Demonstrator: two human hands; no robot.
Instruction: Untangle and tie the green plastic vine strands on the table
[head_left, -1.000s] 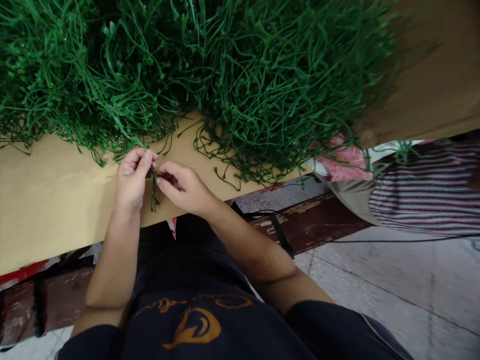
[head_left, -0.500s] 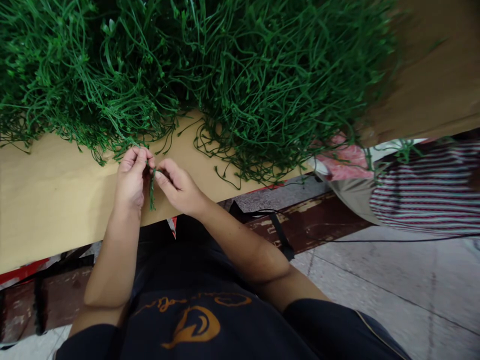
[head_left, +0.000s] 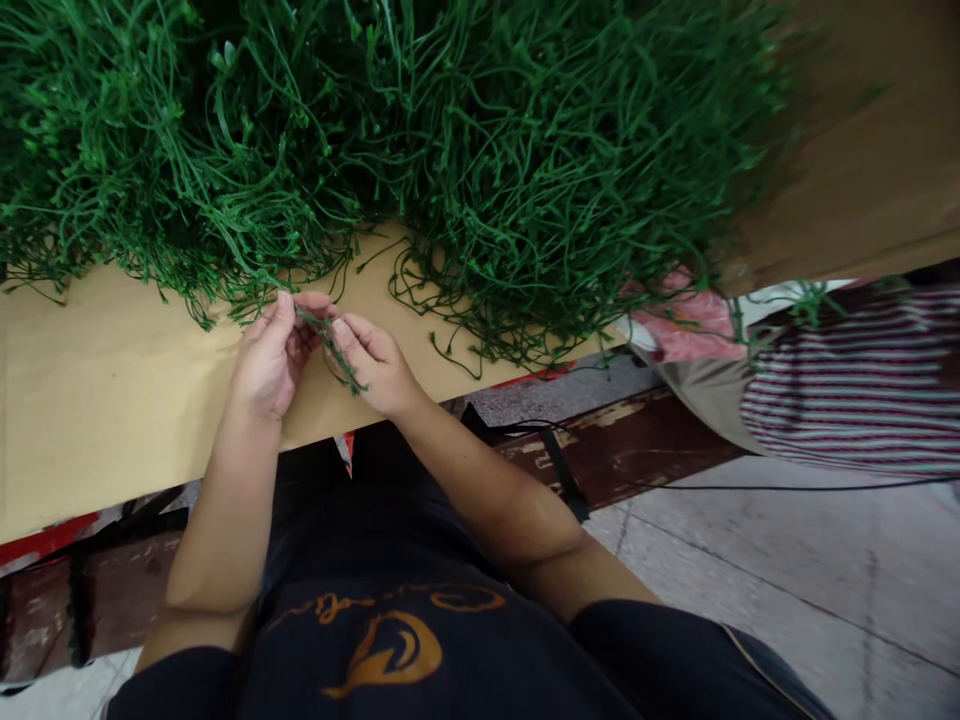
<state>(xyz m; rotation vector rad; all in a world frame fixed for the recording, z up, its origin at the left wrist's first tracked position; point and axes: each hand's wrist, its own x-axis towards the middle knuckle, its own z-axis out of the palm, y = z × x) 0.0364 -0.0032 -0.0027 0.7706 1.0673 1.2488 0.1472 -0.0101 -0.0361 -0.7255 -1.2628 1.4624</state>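
Between my hands is a thin green plastic stem [head_left: 343, 368] with small side shoots, one end hanging down in front of my right palm. My left hand [head_left: 268, 350] pinches its upper part between thumb and fingers, close to the edge of the green heap. My right hand [head_left: 375, 362] grips the stem a little lower, thumb on top. A large tangled heap of artificial green stems [head_left: 540, 190] lies just beyond both hands, and some strands reach down to my left fingertips. Where the held stem ends among those strands I cannot tell.
Under the heap is a tan board-topped table [head_left: 97, 400], its front edge near my waist. At the right are a pink cloth or bag [head_left: 694, 320] and a person's striped garment [head_left: 847, 390]. A dark red bench [head_left: 630, 450] stands below the table.
My right hand has shifted slightly right. The stem, which hung straight down, now slants to the right across my right fingers. My left fingers have opened out a little around it.
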